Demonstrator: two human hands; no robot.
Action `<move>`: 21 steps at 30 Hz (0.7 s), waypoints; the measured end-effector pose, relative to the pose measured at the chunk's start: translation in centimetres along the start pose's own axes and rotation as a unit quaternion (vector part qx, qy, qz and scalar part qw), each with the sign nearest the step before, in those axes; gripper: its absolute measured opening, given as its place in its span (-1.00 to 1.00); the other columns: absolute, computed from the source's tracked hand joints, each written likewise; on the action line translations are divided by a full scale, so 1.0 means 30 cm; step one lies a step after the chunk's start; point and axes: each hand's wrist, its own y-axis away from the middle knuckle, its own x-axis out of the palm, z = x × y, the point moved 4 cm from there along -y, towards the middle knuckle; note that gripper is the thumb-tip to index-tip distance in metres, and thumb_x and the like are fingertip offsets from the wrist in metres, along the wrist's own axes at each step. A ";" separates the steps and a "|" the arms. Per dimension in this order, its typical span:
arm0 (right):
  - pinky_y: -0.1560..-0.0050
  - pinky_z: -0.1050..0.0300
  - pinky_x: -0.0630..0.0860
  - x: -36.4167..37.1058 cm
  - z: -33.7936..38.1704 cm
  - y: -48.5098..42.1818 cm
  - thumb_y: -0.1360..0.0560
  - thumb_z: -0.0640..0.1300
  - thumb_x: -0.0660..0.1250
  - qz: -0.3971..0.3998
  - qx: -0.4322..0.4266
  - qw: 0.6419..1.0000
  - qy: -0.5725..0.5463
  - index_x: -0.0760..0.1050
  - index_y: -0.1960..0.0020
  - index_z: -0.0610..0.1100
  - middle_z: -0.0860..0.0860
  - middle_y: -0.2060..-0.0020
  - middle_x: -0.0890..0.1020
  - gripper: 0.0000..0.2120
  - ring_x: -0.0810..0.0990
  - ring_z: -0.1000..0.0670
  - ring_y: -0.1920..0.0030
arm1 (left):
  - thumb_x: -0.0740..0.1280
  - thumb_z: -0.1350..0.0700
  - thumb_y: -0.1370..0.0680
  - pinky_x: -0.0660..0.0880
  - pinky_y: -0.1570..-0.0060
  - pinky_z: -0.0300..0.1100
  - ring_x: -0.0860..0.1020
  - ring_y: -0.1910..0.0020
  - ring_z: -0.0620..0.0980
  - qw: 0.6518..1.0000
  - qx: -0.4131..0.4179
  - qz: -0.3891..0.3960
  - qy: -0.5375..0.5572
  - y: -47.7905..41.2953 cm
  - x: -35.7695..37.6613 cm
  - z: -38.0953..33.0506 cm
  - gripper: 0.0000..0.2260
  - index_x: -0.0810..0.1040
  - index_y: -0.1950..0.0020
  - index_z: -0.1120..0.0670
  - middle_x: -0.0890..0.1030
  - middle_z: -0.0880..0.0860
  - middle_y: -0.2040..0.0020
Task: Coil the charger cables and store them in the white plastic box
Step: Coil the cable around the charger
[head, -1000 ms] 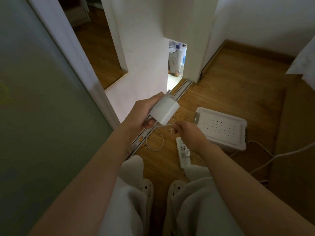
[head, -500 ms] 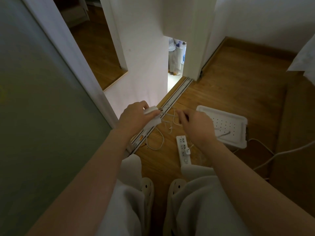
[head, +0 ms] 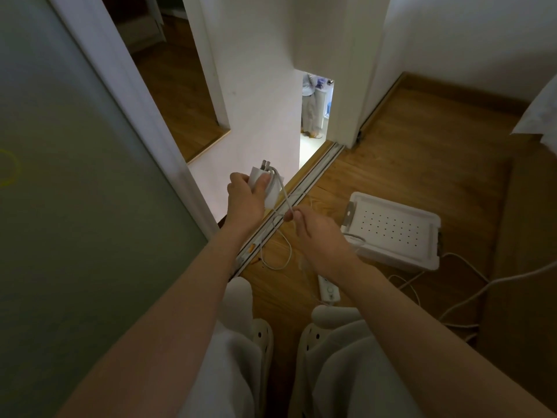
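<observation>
My left hand [head: 245, 200] grips a white charger brick [head: 269, 188], prongs up, above the door track. Its thin white cable [head: 283, 203] passes over the top of the brick and runs down to my right hand [head: 319, 236], which pinches it between thumb and fingers. Below the hands the cable hangs in a loose loop [head: 275, 254] above the floor. The white plastic box [head: 394, 229] sits on the wooden floor to the right with its perforated lid on. Another cable end lies on the lid's near left corner.
A white power strip [head: 328, 289] lies on the floor under my right wrist. More white cables [head: 461, 294] trail across the floor at right. A sliding-door track [head: 304, 188] runs diagonally; a frosted glass door stands at left. My slippered feet are below.
My left hand has lifted and turned the brick so its prongs point up. The cable now lies over the brick's top, and my right hand has moved down, drawing it taut.
</observation>
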 end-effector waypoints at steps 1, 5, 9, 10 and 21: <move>0.41 0.32 0.21 0.006 0.001 -0.002 -0.65 -0.07 -0.07 0.004 0.000 1.000 0.011 0.45 -0.16 -0.15 0.15 0.39 0.36 -0.65 0.31 0.21 0.42 | 0.17 -0.10 -0.60 0.50 0.23 -0.32 0.48 -0.10 0.06 1.000 -0.008 -0.007 0.018 0.000 0.001 -0.002 -0.69 0.19 -0.19 0.05 0.35 0.16 -0.24; 0.40 0.31 0.25 0.027 0.010 -0.010 -0.65 -0.09 -0.02 0.028 0.006 1.000 0.009 0.49 -0.07 -0.13 0.14 0.40 0.37 -0.69 0.32 0.19 0.43 | 0.12 -0.11 -0.61 0.49 0.38 -0.40 0.51 -0.10 0.07 0.993 -0.054 -0.010 0.106 0.008 0.020 -0.016 -0.67 0.16 -0.25 0.05 0.37 0.15 -0.23; 0.37 0.42 0.34 0.040 0.009 -0.022 -0.64 -0.17 0.03 0.059 0.010 0.991 -0.123 0.50 -0.12 -0.10 0.07 0.39 0.44 -0.73 0.37 0.16 0.40 | 0.08 -0.18 -0.60 0.58 0.22 -0.25 0.59 0.04 0.03 0.971 -0.134 -0.003 0.198 0.010 0.030 -0.024 -0.57 0.19 -0.33 0.08 0.50 0.17 -0.14; 0.37 0.45 0.34 0.042 0.002 -0.026 -0.64 -0.18 0.04 0.065 0.006 0.990 -0.125 0.51 -0.14 -0.09 0.07 0.39 0.43 -0.72 0.36 0.18 0.40 | 0.09 -0.18 -0.60 0.59 0.15 -0.17 0.60 0.06 0.04 0.954 -0.164 0.016 0.252 0.013 0.036 -0.024 -0.56 0.24 -0.32 0.10 0.52 0.19 -0.12; 0.30 0.43 0.31 0.026 -0.085 -0.035 -0.63 -0.16 0.08 0.103 -0.041 0.992 0.057 0.54 -0.04 -0.20 0.05 0.20 0.49 -0.74 0.41 0.19 0.29 | 0.07 -0.14 -0.62 0.38 0.58 -0.35 0.40 0.43 -0.08 0.814 -0.223 0.227 0.485 0.065 0.062 -0.066 -0.64 0.44 -0.06 0.14 0.45 0.11 0.22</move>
